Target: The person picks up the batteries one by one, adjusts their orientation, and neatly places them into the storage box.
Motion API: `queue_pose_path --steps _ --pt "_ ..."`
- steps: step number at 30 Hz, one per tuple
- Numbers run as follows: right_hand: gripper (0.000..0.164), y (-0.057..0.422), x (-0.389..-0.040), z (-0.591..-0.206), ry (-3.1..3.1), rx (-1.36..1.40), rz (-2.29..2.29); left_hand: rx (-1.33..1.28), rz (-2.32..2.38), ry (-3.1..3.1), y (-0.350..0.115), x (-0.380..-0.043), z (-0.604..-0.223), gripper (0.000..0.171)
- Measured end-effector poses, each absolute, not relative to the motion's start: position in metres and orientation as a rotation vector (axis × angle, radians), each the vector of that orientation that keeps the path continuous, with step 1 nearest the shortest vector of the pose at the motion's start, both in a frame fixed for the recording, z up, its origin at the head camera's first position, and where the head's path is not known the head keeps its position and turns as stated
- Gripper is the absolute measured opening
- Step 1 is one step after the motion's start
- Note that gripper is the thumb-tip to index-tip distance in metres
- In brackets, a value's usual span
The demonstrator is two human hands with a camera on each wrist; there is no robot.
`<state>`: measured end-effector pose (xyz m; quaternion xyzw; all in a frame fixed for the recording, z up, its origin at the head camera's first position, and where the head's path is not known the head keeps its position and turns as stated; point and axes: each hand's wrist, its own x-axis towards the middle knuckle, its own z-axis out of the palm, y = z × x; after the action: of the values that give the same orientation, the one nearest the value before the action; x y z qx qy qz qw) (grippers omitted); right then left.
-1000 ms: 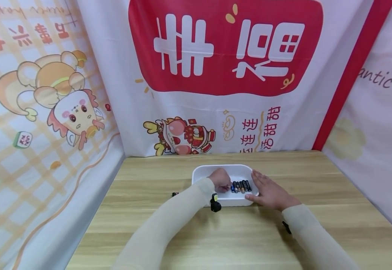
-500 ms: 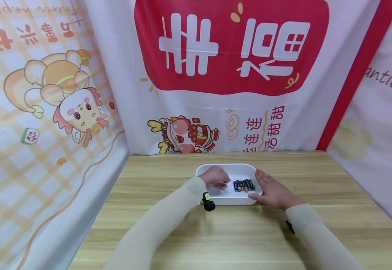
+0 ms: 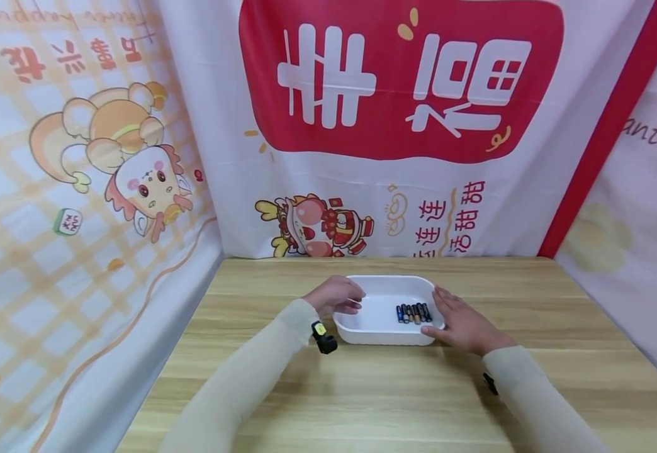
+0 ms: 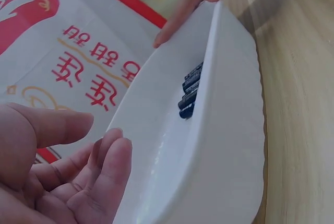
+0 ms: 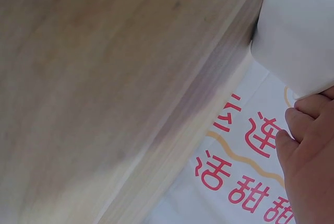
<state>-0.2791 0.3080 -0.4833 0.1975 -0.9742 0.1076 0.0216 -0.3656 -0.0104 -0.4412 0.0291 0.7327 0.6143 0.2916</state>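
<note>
A white plastic tray [image 3: 385,338] sits on the table, with several dark batteries [image 3: 413,313] side by side in its right part. At the tray's left end is my left hand [image 3: 335,296], its fingers loosely bent. The left wrist view shows its thumb [image 4: 65,127] apart from its fingers [image 4: 112,166], nothing visible between them. My right hand [image 3: 467,324] rests against the right end, fairly straight fingers along the outside and thumb at the near corner. In the right wrist view its fingertips meet the tray wall [image 5: 297,31].
The wooden table [image 3: 374,396] extends around the tray. A printed white and red cloth [image 3: 402,141] hangs behind it, with more cloth at the left [image 3: 136,251] and right sides. A small black wrist camera [image 3: 325,340] sits on my left cuff.
My left hand has moved left, from beside the batteries to the tray's left end. The right hand stays at the right end. The whole head view has shifted slightly.
</note>
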Motion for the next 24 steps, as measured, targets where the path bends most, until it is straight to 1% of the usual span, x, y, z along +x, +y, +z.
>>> queue_pose_path --steps 7,13,18,24 --pt "0.104 0.310 -0.279 -0.486 -3.009 0.626 0.328 0.059 1.687 1.929 -0.033 -0.362 -0.436 0.027" --pt "0.104 0.311 -0.281 -0.488 -3.013 0.595 0.323 0.034 1.693 1.937 -0.049 -0.366 -0.435 0.022" --pt "0.105 0.311 -0.280 -0.488 -3.027 0.575 0.348 0.031 1.647 1.965 -0.064 -0.367 -0.443 0.029" --pt "0.104 0.309 -0.279 -0.487 -3.061 0.550 0.347 0.000 1.603 2.025 -0.088 -0.364 -0.453 0.022"
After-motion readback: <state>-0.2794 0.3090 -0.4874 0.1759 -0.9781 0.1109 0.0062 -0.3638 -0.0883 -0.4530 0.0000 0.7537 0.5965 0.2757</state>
